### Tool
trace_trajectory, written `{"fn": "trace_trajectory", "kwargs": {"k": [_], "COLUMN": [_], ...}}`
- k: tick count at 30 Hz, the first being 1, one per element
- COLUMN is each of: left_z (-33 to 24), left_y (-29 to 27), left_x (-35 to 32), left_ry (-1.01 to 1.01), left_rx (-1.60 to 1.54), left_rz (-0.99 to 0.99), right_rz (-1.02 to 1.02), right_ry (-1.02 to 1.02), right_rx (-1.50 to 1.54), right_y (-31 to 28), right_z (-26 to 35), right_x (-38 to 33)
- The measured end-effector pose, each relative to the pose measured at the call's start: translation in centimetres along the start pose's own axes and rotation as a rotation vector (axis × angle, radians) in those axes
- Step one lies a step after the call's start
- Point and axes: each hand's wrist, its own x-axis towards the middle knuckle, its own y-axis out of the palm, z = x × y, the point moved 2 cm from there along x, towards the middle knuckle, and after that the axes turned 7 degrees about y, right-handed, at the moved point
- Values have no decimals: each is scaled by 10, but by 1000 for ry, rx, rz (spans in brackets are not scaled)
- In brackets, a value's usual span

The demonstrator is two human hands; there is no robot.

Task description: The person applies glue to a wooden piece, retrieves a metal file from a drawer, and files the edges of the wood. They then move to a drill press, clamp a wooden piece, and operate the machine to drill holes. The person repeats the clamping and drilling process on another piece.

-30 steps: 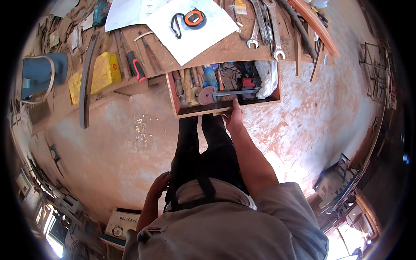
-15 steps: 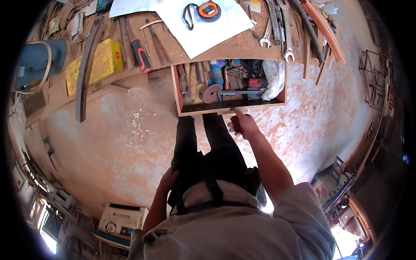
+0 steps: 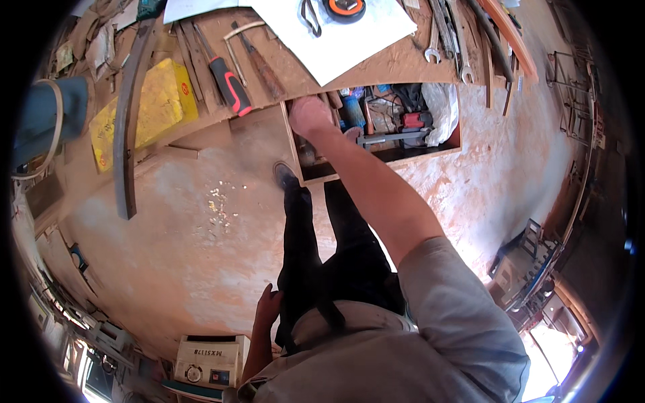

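My right hand (image 3: 313, 115) reaches into the left part of an open wooden drawer (image 3: 383, 172), over the tool handles there. Its fingers point down and are hidden, so whatever they touch does not show. Beside my forearm a grey caliper-like tool (image 3: 393, 138) lies across the drawer, and a reddish disc (image 3: 352, 133) peeks out at its left end. Farther in are a blue cylindrical item (image 3: 353, 111), a red and black item (image 3: 416, 121) and crumpled white plastic (image 3: 442, 115). My left hand (image 3: 269, 306) hangs beside my left thigh, its fingers mostly hidden.
On the workbench (image 3: 295, 72) above the drawer lie a red-black screwdriver (image 3: 230, 86), a yellow box (image 3: 158, 104), paper (image 3: 342, 47) with an orange tape measure (image 3: 345, 8), and spanners (image 3: 433, 47). A dark curved bar (image 3: 125, 134) juts past the bench edge. Wood chips (image 3: 218, 205) dot the floor.
My right hand has gone from the drawer's front edge into its left part, covering the handles and most of the disc. My left hand has shifted slightly along my thigh; the view has shifted too.
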Motion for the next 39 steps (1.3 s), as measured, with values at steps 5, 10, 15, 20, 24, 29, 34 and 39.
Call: {"fn": "trace_trajectory", "kwargs": {"k": [5,10,15,20,24,29,34,39], "left_z": [44,32,17,46,54,38,28,30], "left_y": [4,8,22,60,76,82,84,86], "left_x": [14,18,20,33,32,26,24,24], "left_ry": [17,106,53,173,70,176,183,167], "left_rx": [-71,-1,-42,-34,70,28,115,66], "left_rz": [8,22,78,82,-20,-69,-31,-40], "right_rz": [-319,-358,-332,-316,-305,-111,-100,-104], "right_ry": [-240,-330,-279,-304,-282,-250,-230,-219], "right_rx": [176,135,26,36,168,68,-127,-39], "right_y": [-19,0,8,0,0,-2,6,11], "right_z": [-19,-54,-60,-57,-66,-67,-57,-63], "right_x": [-44,-101,-97,-85,-77,-76,-86,-79]}}
